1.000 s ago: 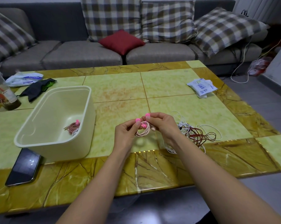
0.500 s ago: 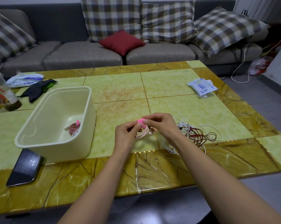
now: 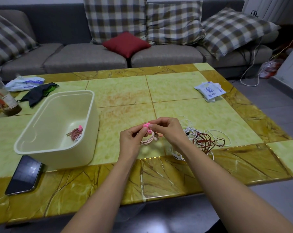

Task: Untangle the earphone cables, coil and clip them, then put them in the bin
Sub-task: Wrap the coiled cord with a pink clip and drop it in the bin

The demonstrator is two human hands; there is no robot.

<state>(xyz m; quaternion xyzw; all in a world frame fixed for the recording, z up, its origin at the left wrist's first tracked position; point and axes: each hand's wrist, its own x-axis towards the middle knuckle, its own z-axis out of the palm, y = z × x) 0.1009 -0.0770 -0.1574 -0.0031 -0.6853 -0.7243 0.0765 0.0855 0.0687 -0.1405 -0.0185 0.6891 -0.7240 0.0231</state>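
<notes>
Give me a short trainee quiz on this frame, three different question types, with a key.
1. True or false: the bin already holds a clipped coil.
2. What are the left hand and right hand gripping between them? A) scissors B) a pale coil and its pink clip C) a pen
3. Fill in: the tangle of uncoiled cables lies on the table to the ___ of the right hand.

Key: 1 true; 2 B; 3 right.
</notes>
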